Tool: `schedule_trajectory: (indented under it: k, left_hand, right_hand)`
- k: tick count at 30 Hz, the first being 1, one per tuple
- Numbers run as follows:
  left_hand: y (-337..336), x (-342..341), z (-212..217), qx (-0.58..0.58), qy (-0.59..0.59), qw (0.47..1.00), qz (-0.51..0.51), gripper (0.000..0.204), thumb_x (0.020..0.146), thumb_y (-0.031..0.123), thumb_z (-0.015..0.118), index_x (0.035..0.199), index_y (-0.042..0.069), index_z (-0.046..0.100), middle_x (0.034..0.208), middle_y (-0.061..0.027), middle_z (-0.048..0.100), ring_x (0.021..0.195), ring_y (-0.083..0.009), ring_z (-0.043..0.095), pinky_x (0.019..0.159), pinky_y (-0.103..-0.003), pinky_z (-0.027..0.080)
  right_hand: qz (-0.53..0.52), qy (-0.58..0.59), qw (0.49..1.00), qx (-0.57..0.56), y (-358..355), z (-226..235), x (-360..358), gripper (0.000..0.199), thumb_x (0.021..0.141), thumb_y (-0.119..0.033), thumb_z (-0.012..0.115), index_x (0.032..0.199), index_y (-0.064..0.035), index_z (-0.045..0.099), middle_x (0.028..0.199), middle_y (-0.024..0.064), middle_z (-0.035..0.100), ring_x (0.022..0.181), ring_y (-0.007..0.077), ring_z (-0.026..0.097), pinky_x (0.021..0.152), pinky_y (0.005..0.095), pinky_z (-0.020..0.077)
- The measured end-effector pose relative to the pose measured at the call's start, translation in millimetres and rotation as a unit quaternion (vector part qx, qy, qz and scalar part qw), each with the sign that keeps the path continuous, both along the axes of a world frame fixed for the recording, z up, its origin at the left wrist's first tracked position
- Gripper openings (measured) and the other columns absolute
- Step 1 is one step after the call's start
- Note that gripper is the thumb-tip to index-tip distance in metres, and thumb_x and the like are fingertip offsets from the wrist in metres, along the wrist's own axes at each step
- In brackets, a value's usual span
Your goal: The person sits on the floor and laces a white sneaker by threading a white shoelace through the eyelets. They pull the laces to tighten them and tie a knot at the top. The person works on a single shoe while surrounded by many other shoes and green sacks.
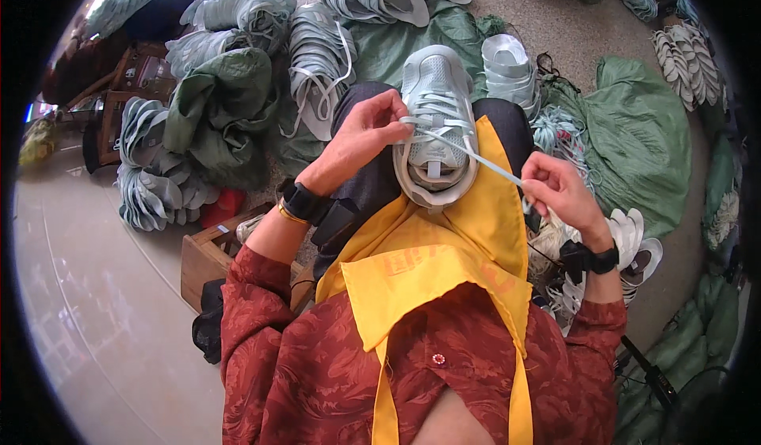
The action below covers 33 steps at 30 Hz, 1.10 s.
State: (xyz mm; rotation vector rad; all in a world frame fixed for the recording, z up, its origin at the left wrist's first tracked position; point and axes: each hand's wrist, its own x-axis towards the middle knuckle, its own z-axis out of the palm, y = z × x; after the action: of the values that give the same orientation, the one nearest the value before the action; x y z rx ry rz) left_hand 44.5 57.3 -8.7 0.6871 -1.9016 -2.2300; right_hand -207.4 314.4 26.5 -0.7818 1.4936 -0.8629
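A pale grey-green sneaker [434, 144] rests between my knees at the edge of my yellow apron [444, 247], its toe pointing away from me. Laces cross over its tongue. My left hand [371, 132] pinches at the lace by the left row of eyelets. From the eyelets a light shoelace [493, 165] runs taut down to the right. Its other end is gripped in my right hand [561, 191], off to the right of the shoe with fingers closed.
Stacked shoe uppers [319, 64] lie beyond my left knee, with more uppers [154, 168] at left. Green sacks [638, 140] spread at right beside a bundle of laces [557, 137]. A wooden box [208, 267] stands by my left arm.
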Motion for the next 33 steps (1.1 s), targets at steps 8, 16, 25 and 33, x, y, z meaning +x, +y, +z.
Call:
schedule_trajectory:
  k: [8, 16, 25, 33]
  left_hand:
    - [3, 0, -1, -0.031, 0.017, 0.999, 0.024, 0.010, 0.099, 0.010, 0.063, 0.099, 0.006, 0.055, 0.092, 0.0059, 0.051, 0.085, -0.0032, 0.048, 0.077, -0.021, 0.043]
    - [-2, 0, -1, -0.206, 0.000, 0.978, 0.011, 0.009, 0.098, 0.004, 0.058, 0.104, 0.000, 0.052, 0.090, -0.0031, 0.056, 0.080, -0.0094, 0.051, 0.070, -0.027, 0.047]
    - [3, -1, 12, -0.255, -0.026, 0.966, 0.013, 0.007, 0.099, 0.001, 0.055, 0.103, -0.001, 0.051, 0.093, -0.0030, 0.054, 0.083, -0.0085, 0.051, 0.073, -0.026, 0.049]
    - [3, -3, 12, -0.260, -0.043, 0.964, 0.019, 0.009, 0.100, 0.005, 0.056, 0.102, -0.001, 0.050, 0.089, -0.0040, 0.054, 0.077, -0.0096, 0.053, 0.067, -0.027, 0.049]
  right_hand:
    - [-0.091, 0.185, 0.972, -0.113, -39, -19, 31, 0.016, 0.096, -0.015, 0.071, 0.100, -0.0012, 0.065, 0.081, 0.0005, 0.069, 0.058, 0.0041, 0.056, 0.053, 0.0204, 0.0443]
    - [-0.056, 0.208, 0.965, -0.150, -84, -26, 38, 0.015, 0.091, -0.012, 0.073, 0.095, -0.0002, 0.065, 0.077, 0.0004, 0.065, 0.059, 0.0056, 0.055, 0.055, 0.0252, 0.0438]
    - [0.046, 0.095, 0.987, -0.125, -101, -24, 11, 0.018, 0.098, -0.015, 0.065, 0.086, -0.0044, 0.057, 0.075, -0.0059, 0.051, 0.066, 0.0035, 0.047, 0.057, 0.0247, 0.0389]
    - [0.097, -0.072, 0.992, -0.039, -128, -7, -4, 0.019, 0.100, -0.026, 0.067, 0.097, -0.0073, 0.064, 0.074, -0.0088, 0.051, 0.058, -0.0007, 0.040, 0.049, 0.0184, 0.0312]
